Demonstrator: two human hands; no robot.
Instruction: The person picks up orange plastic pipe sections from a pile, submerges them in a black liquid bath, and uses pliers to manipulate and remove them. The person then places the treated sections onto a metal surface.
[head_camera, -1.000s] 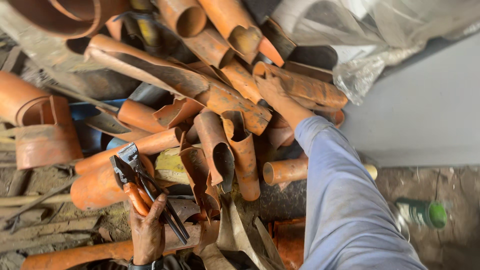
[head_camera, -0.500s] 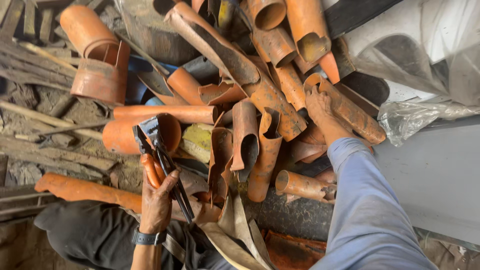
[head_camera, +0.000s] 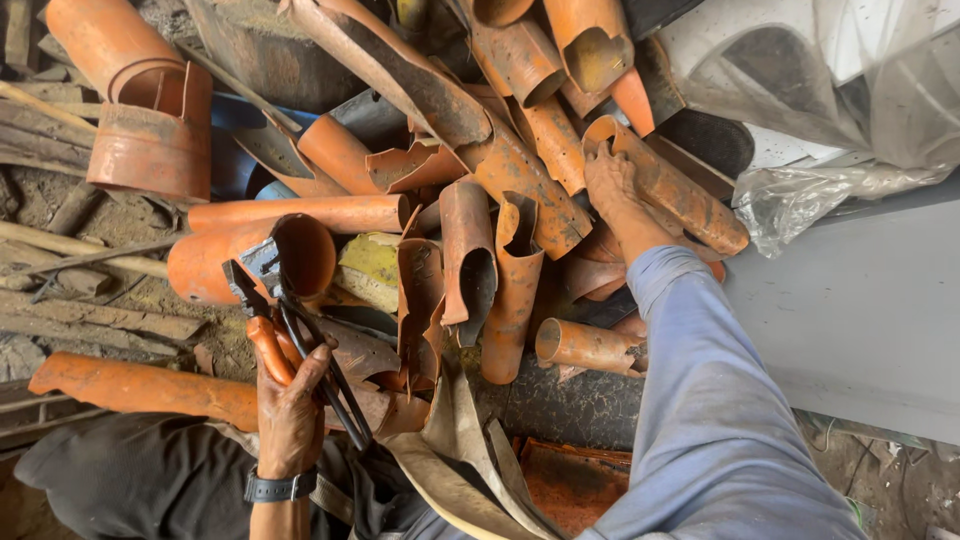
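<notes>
My left hand (head_camera: 290, 410), with a dark watch on the wrist, is shut on a pair of pliers (head_camera: 268, 300) with one orange and one black handle. The jaws point up at the mouth of a round orange pipe (head_camera: 240, 255). My right hand (head_camera: 615, 190), in a blue sleeve, reaches over a heap of cut orange pipe pieces. Its fingers grip the edge of one long split pipe piece (head_camera: 690, 205) near the top right of the heap.
Split and whole orange pipes (head_camera: 500, 270) lie piled in the middle. A wide orange pipe collar (head_camera: 150, 140) sits at upper left, a long pipe (head_camera: 140, 390) at lower left. Clear plastic sheeting (head_camera: 830, 180) and a grey panel (head_camera: 850, 320) are at right. Wooden sticks (head_camera: 60, 250) lie at left.
The view has shifted, so the heap now sits higher and nearer in frame. The left hand still holds the pliers at the round pipe. The right hand stays on the same split piece.
</notes>
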